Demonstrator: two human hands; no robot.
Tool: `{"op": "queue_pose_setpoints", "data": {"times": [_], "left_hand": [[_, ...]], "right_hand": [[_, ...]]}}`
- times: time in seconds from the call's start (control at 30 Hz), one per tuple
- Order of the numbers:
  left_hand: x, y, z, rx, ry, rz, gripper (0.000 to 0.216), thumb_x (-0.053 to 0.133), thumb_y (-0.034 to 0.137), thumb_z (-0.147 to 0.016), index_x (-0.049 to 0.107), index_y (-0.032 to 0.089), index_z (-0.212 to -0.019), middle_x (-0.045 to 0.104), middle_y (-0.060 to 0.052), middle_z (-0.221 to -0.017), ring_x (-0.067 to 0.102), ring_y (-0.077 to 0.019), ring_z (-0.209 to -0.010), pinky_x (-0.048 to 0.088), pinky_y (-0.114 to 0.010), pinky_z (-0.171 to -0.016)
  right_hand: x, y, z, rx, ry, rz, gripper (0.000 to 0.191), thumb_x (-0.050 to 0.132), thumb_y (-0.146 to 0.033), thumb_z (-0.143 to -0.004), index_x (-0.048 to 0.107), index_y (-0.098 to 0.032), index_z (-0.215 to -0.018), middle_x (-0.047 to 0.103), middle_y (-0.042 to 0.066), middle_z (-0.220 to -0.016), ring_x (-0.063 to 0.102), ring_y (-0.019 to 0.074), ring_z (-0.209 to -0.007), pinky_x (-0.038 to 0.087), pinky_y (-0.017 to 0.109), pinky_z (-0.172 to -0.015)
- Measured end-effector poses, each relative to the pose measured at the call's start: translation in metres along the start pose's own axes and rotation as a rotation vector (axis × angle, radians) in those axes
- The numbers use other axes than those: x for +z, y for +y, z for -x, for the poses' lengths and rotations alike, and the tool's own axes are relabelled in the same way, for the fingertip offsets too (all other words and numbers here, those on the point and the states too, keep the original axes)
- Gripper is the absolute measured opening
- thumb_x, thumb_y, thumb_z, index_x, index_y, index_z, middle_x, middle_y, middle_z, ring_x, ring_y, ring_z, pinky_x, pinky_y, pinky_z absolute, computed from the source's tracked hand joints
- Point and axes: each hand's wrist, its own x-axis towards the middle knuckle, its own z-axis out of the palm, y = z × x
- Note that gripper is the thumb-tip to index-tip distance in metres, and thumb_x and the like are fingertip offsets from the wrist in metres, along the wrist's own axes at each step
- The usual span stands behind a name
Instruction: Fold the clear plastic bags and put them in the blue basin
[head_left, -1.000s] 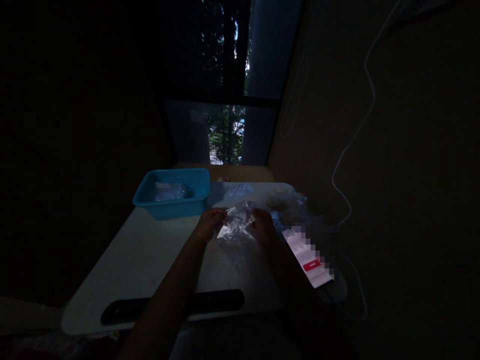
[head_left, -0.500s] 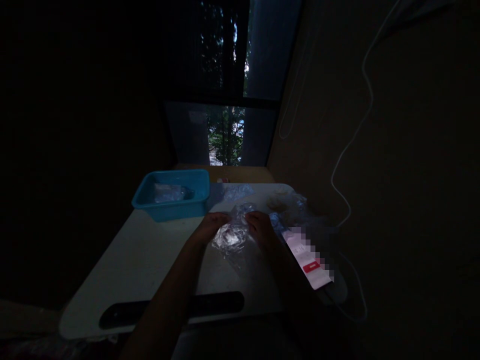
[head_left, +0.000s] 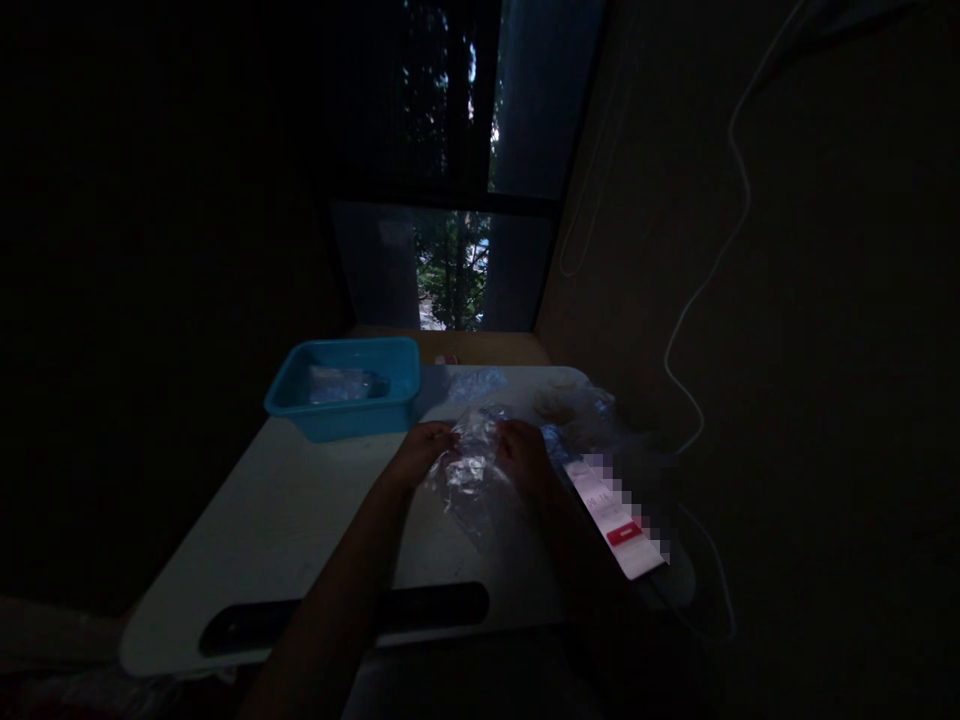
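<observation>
Two hands, left hand (head_left: 421,452) and right hand (head_left: 523,455), pinch a clear plastic bag (head_left: 472,470) between them at frame centre, just above the white counter (head_left: 285,520). Right of them lies a lit phone (head_left: 615,515). Farther back, upper left, sits a blue tub (head_left: 345,385).
</observation>
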Motion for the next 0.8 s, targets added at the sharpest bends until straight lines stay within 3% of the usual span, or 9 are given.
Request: {"op": "queue_pose_setpoints", "data": {"times": [0.23,0.43,0.6,0.8], "left_hand": [[-0.001,-0.004,-0.0034,0.014,0.091,0.071,0.025,0.069,0.033,-0.049,0.055,0.013,-0.053,0.054,0.003,-0.046,0.044,-0.0075,-0.041,0.032,-0.02,-0.044],[0.0004,-0.0035,-0.0022,0.038,0.078,0.092,0.025,0.07,0.033,-0.05,0.058,0.012,-0.055,0.055,0.002,-0.047,0.046,-0.0079,-0.043,0.034,-0.021,-0.046],[-0.002,-0.0064,-0.0024,0.029,-0.004,0.037,0.025,0.069,0.035,-0.052,0.058,0.012,-0.055,0.051,0.003,-0.045,0.042,-0.0069,-0.041,0.031,-0.021,-0.045],[-0.0018,-0.0054,-0.0025,0.045,0.022,-0.006,0.022,0.066,0.034,-0.054,0.059,0.012,-0.054,0.054,0.002,-0.047,0.044,-0.008,-0.042,0.031,-0.021,-0.044]], "right_hand": [[0.0016,-0.0016,0.0012,0.026,-0.074,-0.024,0.036,0.051,-0.037,-0.069,0.038,-0.018,-0.041,0.034,-0.005,-0.036,0.032,0.006,-0.037,0.023,0.021,-0.04],[0.0062,0.0017,-0.0003,0.118,-0.028,-0.147,0.027,0.055,-0.035,-0.063,0.041,-0.018,-0.047,0.033,-0.007,-0.037,0.029,0.0048,-0.036,0.02,0.02,-0.039],[0.0038,-0.0004,-0.0014,0.085,-0.006,-0.1,0.026,0.051,-0.037,-0.067,0.044,-0.019,-0.049,0.035,-0.005,-0.038,0.031,0.0068,-0.037,0.022,0.022,-0.039],[0.0033,0.002,0.0003,0.029,-0.053,-0.09,0.032,0.049,-0.039,-0.071,0.041,-0.018,-0.048,0.033,-0.006,-0.04,0.031,0.0065,-0.039,0.022,0.022,-0.04]]}}
